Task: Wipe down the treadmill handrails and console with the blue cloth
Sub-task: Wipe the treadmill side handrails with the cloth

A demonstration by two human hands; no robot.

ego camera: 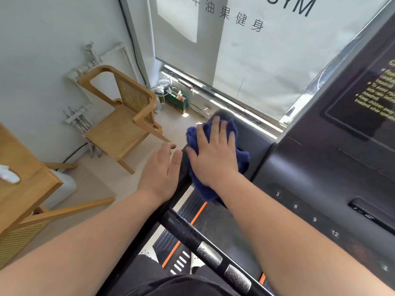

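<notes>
Pale walls and a printed window blind are noted behind the treadmill, with a wooden chair (126, 116) standing on the light floor to the left

Grip: the right hand (213, 152) is laid flat, fingers spread, on top of the blue cloth (215, 159); the cloth is pressed under the palm rather than clenched, and bunched folds are seen spilling out on both sides of the hand. The left hand (162, 174) is held open just beside it, fingers loosely extended, with nothing in it; whether its edge rests on the treadmill frame cannot be told

Location of cloth: it is pressed onto the dark left-hand shoulder of the console (320, 167), near its rounded far corner. Numbered speed keys are visible further right on the console face, apart from the cloth. A black handrail (192, 236) with metal sensor plates is seen lower down, below the forearms, untouched by the cloth

Step in hand: wiping of the console's left end is judged to be under way; progress overall cannot be judged from this view

Next move: firm pressure is to be kept while the cloth is drawn across the keypad face, after which the handrail must be wrapped and wiped along its length
</notes>
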